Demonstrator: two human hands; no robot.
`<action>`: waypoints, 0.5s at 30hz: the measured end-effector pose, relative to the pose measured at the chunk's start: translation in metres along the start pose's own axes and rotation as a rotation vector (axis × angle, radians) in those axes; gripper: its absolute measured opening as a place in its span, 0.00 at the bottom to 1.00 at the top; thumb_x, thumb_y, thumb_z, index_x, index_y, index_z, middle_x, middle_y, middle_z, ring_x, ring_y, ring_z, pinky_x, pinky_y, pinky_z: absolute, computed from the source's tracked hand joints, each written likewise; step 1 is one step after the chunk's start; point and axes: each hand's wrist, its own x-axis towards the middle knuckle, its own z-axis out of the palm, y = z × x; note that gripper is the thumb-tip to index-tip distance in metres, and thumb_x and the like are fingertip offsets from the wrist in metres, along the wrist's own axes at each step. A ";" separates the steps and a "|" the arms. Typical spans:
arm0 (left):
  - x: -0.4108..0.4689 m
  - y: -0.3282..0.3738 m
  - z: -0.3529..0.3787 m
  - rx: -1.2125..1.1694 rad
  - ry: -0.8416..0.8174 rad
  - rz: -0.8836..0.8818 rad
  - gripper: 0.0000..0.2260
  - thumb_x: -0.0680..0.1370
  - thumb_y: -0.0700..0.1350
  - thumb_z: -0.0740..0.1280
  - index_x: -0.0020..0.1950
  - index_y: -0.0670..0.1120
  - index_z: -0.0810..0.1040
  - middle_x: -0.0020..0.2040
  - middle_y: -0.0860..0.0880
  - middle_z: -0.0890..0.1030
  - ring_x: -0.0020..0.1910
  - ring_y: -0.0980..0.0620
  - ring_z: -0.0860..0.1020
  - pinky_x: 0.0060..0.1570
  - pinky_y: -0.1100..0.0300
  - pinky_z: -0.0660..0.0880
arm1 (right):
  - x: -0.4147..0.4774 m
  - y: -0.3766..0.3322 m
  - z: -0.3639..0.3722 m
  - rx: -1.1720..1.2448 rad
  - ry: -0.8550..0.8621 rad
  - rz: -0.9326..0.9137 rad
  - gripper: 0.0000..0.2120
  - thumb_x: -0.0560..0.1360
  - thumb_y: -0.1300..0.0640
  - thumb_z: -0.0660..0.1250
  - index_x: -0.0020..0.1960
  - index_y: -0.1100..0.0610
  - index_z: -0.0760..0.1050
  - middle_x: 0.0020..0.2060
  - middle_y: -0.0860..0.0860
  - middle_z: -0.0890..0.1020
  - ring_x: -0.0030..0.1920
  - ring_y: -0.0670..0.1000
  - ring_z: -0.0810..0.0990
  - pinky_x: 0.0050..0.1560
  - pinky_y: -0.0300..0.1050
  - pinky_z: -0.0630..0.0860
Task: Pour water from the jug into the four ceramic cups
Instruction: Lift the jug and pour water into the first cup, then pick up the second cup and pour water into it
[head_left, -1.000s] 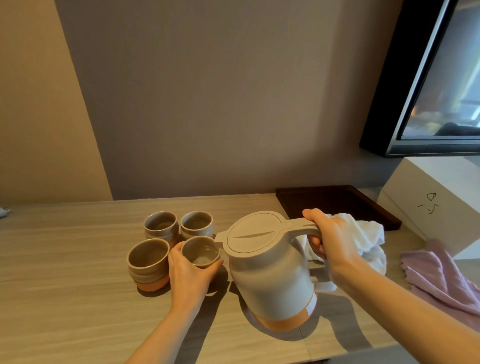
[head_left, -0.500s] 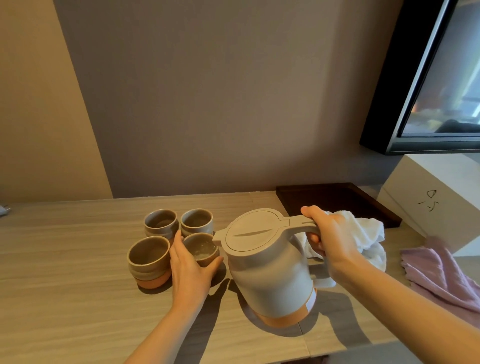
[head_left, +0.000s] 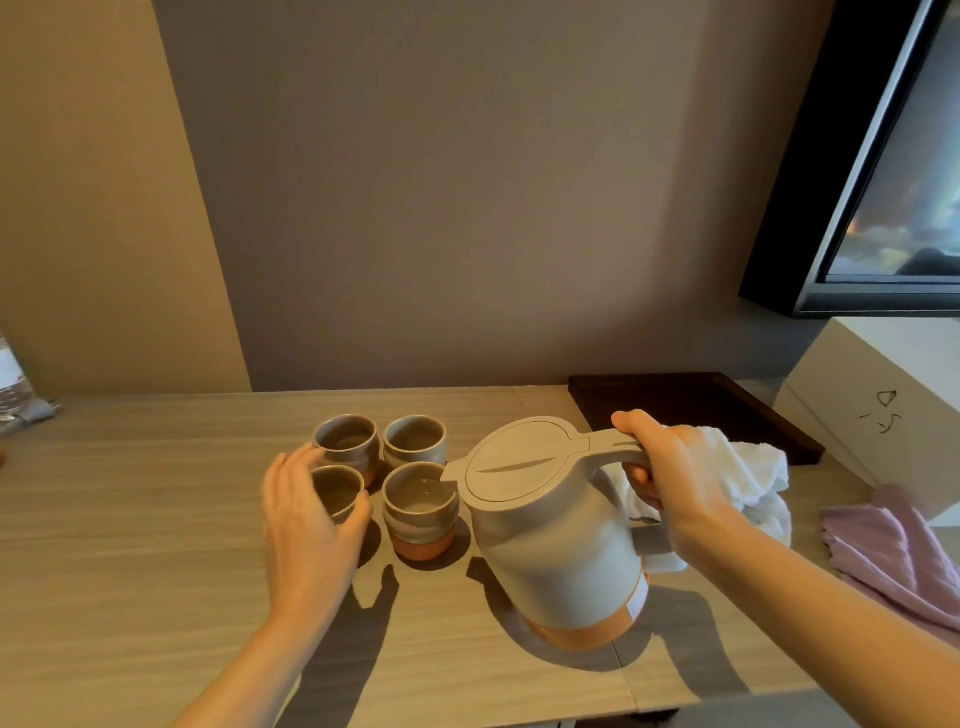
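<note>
Four grey ceramic cups with orange bases stand in a square on the wooden table (head_left: 130, 519). My left hand (head_left: 306, 519) wraps round the near-left cup (head_left: 337, 486), thumb on its right side, fingers on its left. The near-right cup (head_left: 421, 519) stands free with water in it. Behind are the far-left cup (head_left: 345, 441) and the far-right cup (head_left: 415, 441). My right hand (head_left: 670, 467) grips the handle of the beige jug (head_left: 561, 540), lid closed, whose spout sits at the near-right cup's rim.
A white towel (head_left: 748, 467) lies behind the jug beside a dark tray (head_left: 691, 410). A white box (head_left: 883, 415) and a pink cloth (head_left: 898, 545) are at the right, under a black-framed screen (head_left: 893, 182). A clear bottle (head_left: 10, 384) stands far left.
My left hand let go of the near-right cup and moved left onto the near-left cup. The jug stayed by the near-right cup in my right hand.
</note>
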 end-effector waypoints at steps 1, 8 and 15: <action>0.002 -0.006 -0.001 -0.024 0.001 -0.053 0.29 0.71 0.43 0.75 0.69 0.45 0.68 0.70 0.45 0.70 0.73 0.46 0.61 0.69 0.47 0.64 | -0.001 -0.001 0.000 -0.006 0.001 -0.006 0.19 0.75 0.52 0.66 0.28 0.59 0.75 0.22 0.53 0.71 0.28 0.49 0.68 0.36 0.42 0.70; 0.000 -0.035 0.005 -0.459 -0.167 -0.446 0.43 0.66 0.43 0.80 0.74 0.47 0.59 0.64 0.49 0.71 0.64 0.49 0.70 0.62 0.53 0.68 | -0.002 -0.004 0.001 -0.025 0.021 0.001 0.20 0.75 0.52 0.66 0.27 0.58 0.74 0.23 0.54 0.70 0.28 0.50 0.68 0.37 0.42 0.69; 0.006 -0.043 0.014 -0.431 -0.179 -0.490 0.40 0.62 0.39 0.82 0.69 0.47 0.65 0.59 0.48 0.75 0.60 0.46 0.74 0.55 0.52 0.72 | 0.003 0.000 0.001 -0.060 0.061 0.009 0.20 0.75 0.50 0.65 0.28 0.59 0.72 0.24 0.54 0.71 0.30 0.50 0.69 0.38 0.43 0.70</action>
